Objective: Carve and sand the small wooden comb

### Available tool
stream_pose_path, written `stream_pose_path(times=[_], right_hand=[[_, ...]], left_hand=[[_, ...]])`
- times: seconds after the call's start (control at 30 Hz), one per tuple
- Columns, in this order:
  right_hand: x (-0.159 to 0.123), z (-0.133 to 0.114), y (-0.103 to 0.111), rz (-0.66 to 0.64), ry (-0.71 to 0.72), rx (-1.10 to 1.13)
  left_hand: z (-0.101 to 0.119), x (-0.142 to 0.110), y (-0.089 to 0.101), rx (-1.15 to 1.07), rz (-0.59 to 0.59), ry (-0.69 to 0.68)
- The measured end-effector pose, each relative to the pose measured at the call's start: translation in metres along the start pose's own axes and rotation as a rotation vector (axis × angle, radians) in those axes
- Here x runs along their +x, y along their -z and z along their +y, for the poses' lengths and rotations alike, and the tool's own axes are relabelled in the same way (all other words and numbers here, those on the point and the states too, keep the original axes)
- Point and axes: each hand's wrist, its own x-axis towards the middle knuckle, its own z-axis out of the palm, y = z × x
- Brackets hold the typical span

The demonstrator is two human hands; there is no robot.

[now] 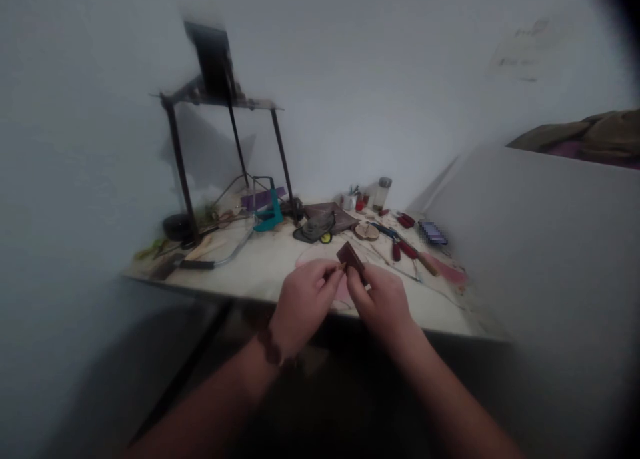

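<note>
Right hand (384, 294), fingers gripping brown block (349, 253) above tabletop (255, 272), left hand (306, 295) at its edge, fingers pinched together, anything between them too small to tell

The person wore a dark, reddish-brown bracelet (271, 347) around the left wrist (277, 329). Its edge looked wavy, in rounded lobes set side by side, though blur softened the finer detail. Above the bracelet the left hand (305, 302) was bare, as was the left forearm (225, 392) below it. Right of the bracelet, the right hand (383, 299) and right forearm (450, 386) were bare too.
</note>
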Motion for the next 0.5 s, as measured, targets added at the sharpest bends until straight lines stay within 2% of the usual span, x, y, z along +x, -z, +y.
stream_pose_path(times=[0.2, 0.4, 0.5], right_hand=[[-0.006, 0.000, -0.008, -0.036, -0.043, 0.030], [-0.005, 0.004, -0.009, -0.049, -0.053, -0.015], [-0.007, 0.005, -0.011, -0.093, -0.045, -0.006]], left_hand=[[-0.004, 0.001, -0.004, 0.079, 0.033, -0.015], [-0.010, 0.001, -0.004, 0.127, -0.052, -0.118], [-0.014, 0.007, -0.003, 0.168, -0.026, -0.100]])
